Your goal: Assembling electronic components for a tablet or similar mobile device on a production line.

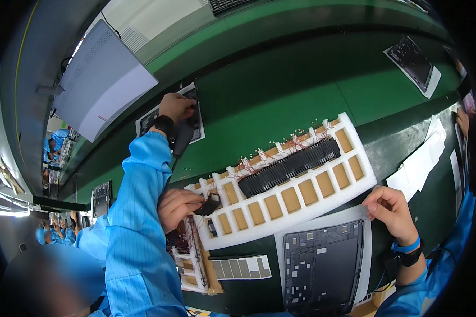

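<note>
My left hand [175, 107] reaches far out over a dark device panel [197, 113] on a white sheet. Its fingers are curled together at the panel; whatever they hold is hidden. Under the wrist hangs a dark grey object [183, 138], kind unclear. At the right, my right hand [390, 212] pinches thumb and forefinger beside the white sheet's upper corner, on something too small to make out. A large dark device housing [325, 264] with small pale pads lies below it. Nearby, a white foam tray [301, 222] holds a row of black parts [288, 166] with thin red wires.
A co-worker's hand [179, 207] passes beneath my left arm, gripping a small black part [210, 204] at the tray. A strip of grey pads [241, 268] lies near a second foam tray [188, 259]. Right are white papers [419, 161] and another housing [411, 66]; a monitor [103, 79] stands left.
</note>
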Action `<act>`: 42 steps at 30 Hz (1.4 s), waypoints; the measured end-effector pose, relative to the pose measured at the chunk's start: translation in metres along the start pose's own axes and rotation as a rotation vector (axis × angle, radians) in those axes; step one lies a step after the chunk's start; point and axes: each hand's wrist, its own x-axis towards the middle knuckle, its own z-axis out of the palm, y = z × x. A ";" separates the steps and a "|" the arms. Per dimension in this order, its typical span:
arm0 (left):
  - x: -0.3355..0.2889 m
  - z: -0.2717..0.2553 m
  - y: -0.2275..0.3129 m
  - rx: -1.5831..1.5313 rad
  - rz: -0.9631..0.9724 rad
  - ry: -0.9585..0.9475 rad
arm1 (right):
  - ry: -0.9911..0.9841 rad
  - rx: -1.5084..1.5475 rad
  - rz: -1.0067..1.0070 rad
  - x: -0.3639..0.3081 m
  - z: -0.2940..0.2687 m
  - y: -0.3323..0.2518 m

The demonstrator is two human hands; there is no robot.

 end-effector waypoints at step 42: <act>-0.409 -0.123 0.071 0.743 0.605 -0.253 | 0.063 -0.263 -0.218 0.013 -0.008 0.030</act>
